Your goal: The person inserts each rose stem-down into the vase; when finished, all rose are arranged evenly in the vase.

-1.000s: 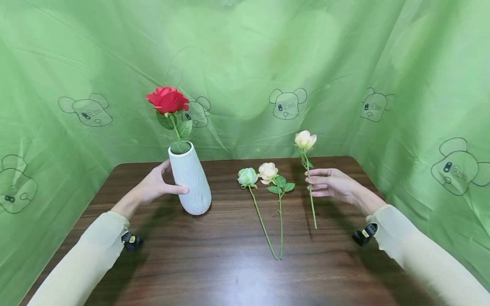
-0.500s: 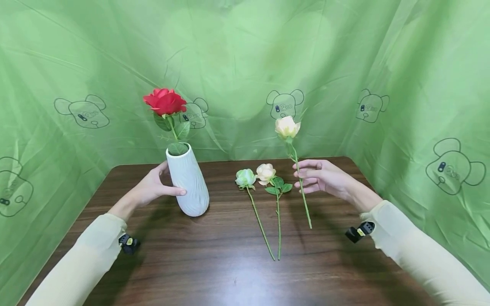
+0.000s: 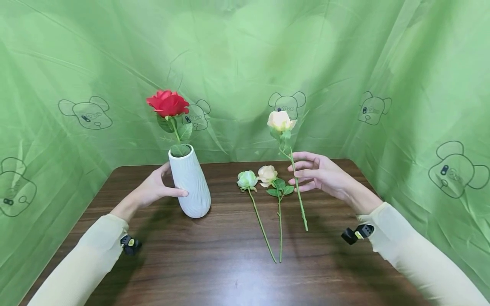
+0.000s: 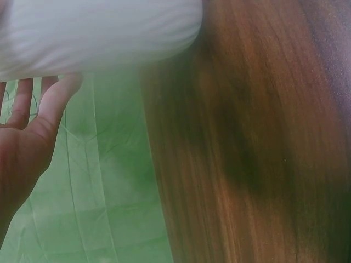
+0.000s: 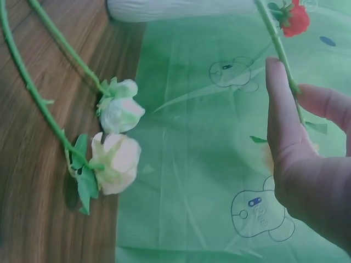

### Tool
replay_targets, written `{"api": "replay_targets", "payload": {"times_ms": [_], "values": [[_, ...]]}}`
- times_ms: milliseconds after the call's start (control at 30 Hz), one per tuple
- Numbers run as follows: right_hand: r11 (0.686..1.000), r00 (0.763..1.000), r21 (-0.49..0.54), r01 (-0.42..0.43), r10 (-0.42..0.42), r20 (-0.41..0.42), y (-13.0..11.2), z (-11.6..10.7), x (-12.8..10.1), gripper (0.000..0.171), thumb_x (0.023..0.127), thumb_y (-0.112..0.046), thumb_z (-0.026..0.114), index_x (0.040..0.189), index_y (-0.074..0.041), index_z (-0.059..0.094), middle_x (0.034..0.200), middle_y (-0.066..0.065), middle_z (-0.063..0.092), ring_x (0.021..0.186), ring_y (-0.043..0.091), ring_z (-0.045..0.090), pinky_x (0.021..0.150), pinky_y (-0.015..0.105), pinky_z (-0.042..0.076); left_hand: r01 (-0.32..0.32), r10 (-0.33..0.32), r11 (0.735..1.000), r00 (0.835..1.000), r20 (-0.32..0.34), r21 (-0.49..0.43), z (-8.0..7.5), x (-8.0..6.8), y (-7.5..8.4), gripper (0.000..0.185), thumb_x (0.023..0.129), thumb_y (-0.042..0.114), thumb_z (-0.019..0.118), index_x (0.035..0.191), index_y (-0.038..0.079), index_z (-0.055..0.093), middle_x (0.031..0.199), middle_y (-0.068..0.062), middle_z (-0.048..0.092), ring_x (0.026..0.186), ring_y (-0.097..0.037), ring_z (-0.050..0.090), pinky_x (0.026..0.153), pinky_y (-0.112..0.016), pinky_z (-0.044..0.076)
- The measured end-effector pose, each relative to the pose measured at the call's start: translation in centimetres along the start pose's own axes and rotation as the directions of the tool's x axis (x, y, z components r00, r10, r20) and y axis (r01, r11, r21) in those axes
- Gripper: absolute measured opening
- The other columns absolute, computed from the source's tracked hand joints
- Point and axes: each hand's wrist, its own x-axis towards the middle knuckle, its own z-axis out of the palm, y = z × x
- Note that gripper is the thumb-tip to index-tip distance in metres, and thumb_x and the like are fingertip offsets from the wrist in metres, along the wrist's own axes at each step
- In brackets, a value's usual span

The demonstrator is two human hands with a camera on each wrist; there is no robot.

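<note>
Four roses show in all. One red rose (image 3: pixel 168 103) stands in the single white vase (image 3: pixel 190 182), which sits near the far left part of the tabletop (image 3: pixel 229 263). The left hand (image 3: pixel 153 189) is wrapped against the vase's left side, thumb across the front and fingers behind, gripping its ribbed wall; the left wrist view shows the thumb touching the vase (image 4: pixel 93 33).

The right hand (image 3: pixel 317 176) pinches the stem of one cream rose (image 3: pixel 280 120) between thumb and fingers, holding it tilted, bloom up and leaning left, above the far middle of the tabletop; its stem end hangs just over the wood. In the right wrist view the stem (image 5: pixel 277 49) runs along the fingers (image 5: pixel 279 109).

Two more roses lie flat on the tabletop between the vase and the right hand, blooms toward the far edge, stems toward the near edge: a pale green rose (image 3: pixel 246 179) and, just beside it, a peach rose (image 3: pixel 266 174) with leaves.
</note>
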Motion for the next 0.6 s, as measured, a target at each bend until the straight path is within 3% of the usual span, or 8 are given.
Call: {"api": "replay_targets", "payload": {"times_ms": [300,600], "values": [[1.000,0.999,-0.006,0.003,-0.003,-0.034,-0.9,1.1,0.2,0.036,0.100,-0.001,0.060,0.132,-0.011,0.047,0.113,0.010,0.066,0.094,0.033,0.072,0.078,0.054,0.058,-0.001,0.001,1.000,1.000,0.003,0.012,0.0,0.1,0.1,0.093,0.075,0.020,0.092,0.150,0.010,0.039,0.138,-0.011,0.056,0.130,-0.027,0.048,0.100,-0.038,0.044],[1.000,0.999,-0.018,0.018,-0.018,0.035,-1.0,2.1,0.4,0.037,0.100,0.001,0.060,0.133,-0.007,0.046,0.117,0.012,0.067,0.100,0.034,0.071,0.080,0.055,0.057,-0.007,0.007,1.000,1.000,-0.004,0.014,0.0,0.0,0.0,0.090,0.076,0.019,0.092,0.149,0.010,0.041,0.136,-0.010,0.057,0.127,-0.025,0.049,0.100,-0.041,0.045]]}}
